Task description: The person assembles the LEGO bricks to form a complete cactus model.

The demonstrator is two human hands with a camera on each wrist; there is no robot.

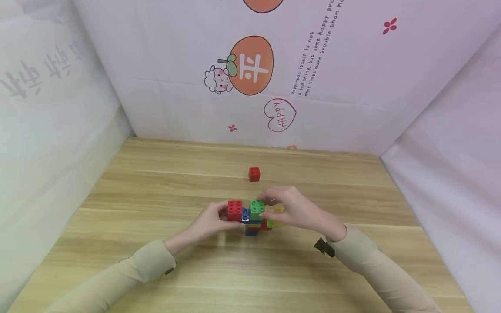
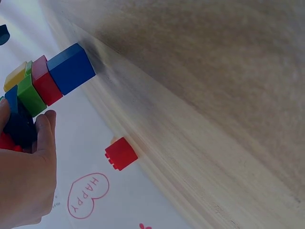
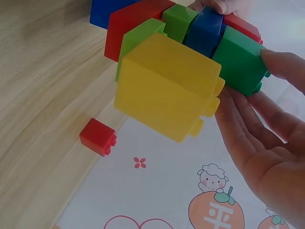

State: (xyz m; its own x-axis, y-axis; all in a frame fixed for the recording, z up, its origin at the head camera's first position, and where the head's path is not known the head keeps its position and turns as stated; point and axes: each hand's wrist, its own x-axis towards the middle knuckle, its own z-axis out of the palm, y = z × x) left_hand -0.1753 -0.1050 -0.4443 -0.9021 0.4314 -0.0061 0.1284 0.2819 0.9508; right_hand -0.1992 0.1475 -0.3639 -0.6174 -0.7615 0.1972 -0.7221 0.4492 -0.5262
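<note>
Both hands are at a stack of toy building bricks in the middle of the wooden table. My left hand (image 1: 213, 219) grips its upper left side, around the red brick (image 1: 235, 210) and the blue brick (image 3: 205, 31) beside it. My right hand (image 1: 293, 208) pinches the green brick (image 1: 257, 208) on the upper right, thumb and fingers on opposite sides. Below are a light green brick (image 2: 32, 95), a wider red brick (image 3: 131, 28) and a blue brick (image 2: 71, 69) at the bottom. A large yellow brick (image 3: 162, 86) on a lime piece (image 3: 126, 50) sticks out to the right.
A loose red brick (image 1: 254, 174) stands on the table (image 1: 176, 174) behind the stack. White printed cloth walls (image 1: 336, 117) enclose the table at the back and both sides. A dark strap piece (image 1: 324, 248) shows by the right sleeve (image 1: 356, 248).
</note>
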